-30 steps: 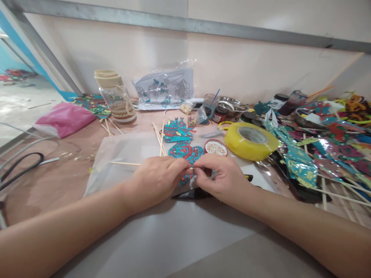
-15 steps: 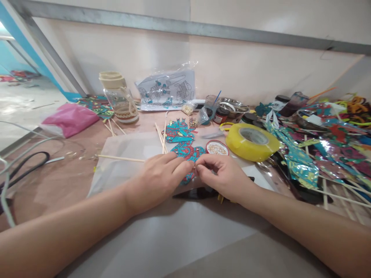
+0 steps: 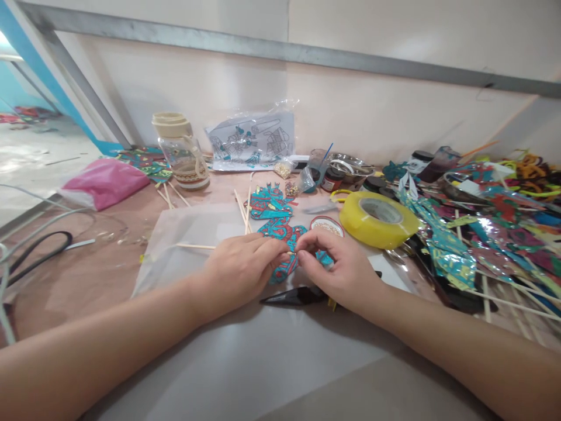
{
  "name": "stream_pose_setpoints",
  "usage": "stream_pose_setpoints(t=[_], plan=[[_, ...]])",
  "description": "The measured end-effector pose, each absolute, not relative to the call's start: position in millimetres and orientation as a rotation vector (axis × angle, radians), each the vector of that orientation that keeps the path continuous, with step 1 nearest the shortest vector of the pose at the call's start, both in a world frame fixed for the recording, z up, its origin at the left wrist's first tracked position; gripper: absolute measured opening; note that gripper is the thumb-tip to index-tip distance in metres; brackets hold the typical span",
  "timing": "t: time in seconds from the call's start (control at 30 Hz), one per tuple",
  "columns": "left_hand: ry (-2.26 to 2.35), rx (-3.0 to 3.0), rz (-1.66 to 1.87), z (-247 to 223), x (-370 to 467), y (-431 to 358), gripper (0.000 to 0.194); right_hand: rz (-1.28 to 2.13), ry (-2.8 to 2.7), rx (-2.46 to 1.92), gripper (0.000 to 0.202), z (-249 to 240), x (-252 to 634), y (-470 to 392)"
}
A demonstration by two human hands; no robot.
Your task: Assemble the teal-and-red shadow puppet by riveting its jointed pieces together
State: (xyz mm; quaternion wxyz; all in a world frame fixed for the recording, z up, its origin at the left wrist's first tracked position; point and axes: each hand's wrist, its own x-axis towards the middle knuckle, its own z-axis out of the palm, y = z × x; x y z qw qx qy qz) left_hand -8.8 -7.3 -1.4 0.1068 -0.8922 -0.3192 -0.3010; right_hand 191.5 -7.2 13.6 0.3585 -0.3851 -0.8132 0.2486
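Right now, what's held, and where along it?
Left hand: thin wooden stick, held near one tip, the other end jutting out leftward. Right hand: fingertips close by that tip; can't tell whether it holds anything.

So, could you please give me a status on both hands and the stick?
Left hand holding thin stick. Right hand pinched near its tip. Patterned teal piece beneath; black pointed tool close by.

I can see a slim, pale wooden stick [image 3: 196, 247], nearly level, one end pointing to nine o'clock, its middle hidden. Toward three from that end lies a flat turquoise-and-red cut-out figure [image 3: 280, 225], partly covered, stretching toward twelve.
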Motion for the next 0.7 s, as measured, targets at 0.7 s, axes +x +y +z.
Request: stream_pose_setpoints(t=[0.7], plan=[[-0.854, -2.684, -1.008, 3.2, -10.1, -14.2, 0.020, 0.891, -1.979, -0.915, 0.021, 17.7, 195.8, -9.9]])
